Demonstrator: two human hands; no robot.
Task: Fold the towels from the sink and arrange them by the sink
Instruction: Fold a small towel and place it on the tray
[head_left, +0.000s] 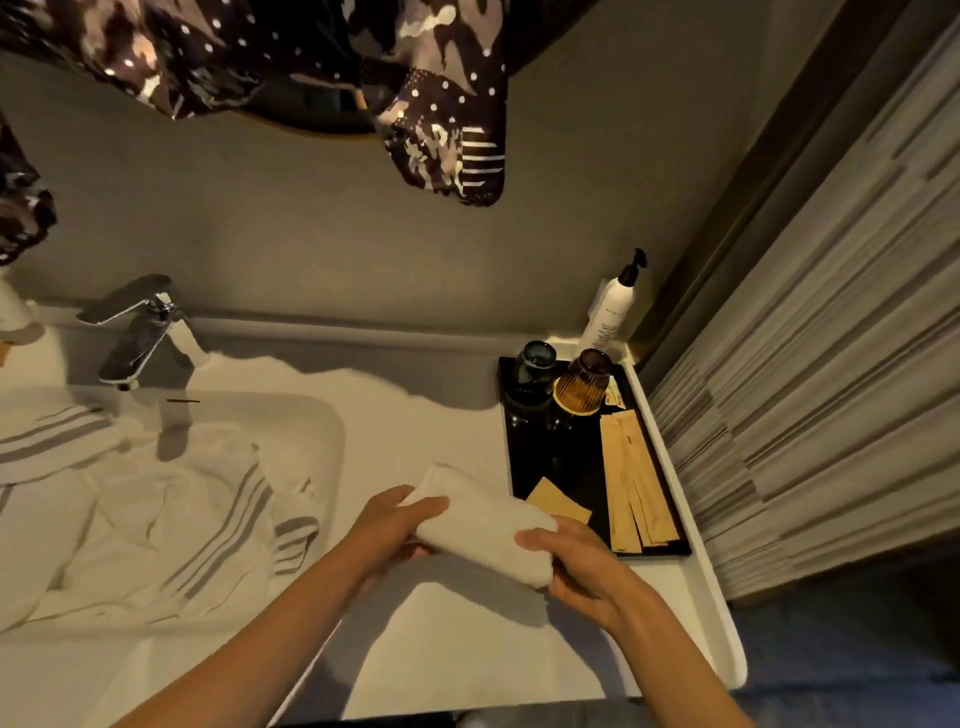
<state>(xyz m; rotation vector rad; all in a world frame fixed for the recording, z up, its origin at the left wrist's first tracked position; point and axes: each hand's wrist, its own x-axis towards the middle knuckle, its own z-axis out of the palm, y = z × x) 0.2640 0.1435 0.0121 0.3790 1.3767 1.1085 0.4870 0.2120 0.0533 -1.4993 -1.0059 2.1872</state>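
1. Together, both hands hold a small folded white towel (483, 522) over the counter (457, 639) to the right of the sink (332, 431).
2. The left hand (392, 525) grips the towel's left side, thumb laid across the top and fingers curled beneath it.
3. The right hand (574, 564) grips the near right end, thumb on top and fingers wrapped under the fold.
4. The towel lies slanted, its far end pointing away from the person and its near end between the two hands; whether its underside touches the counter cannot be told.
5. Just right of the towel sits a black tray (524, 467) on the counter, touching or nearly touching the towel's right edge.
6. On the tray stand a dark blue-green glass (535, 364) and an amber ribbed glass (584, 384), side by side at the far end, with tan paper sachets (631, 483) lying along the right side and a tan packet (553, 499) near the towel.
7. Behind the tray, in the corner, stands a white pump bottle (613, 306) with a black pump.
8. Left of the hands, the sink holds a crumpled heap of white towels with grey stripes (171, 514).
9. A chrome tap (140, 338) rises at the back of the sink.
10. Dark patterned fabric (441, 119) hangs at the top of the view.
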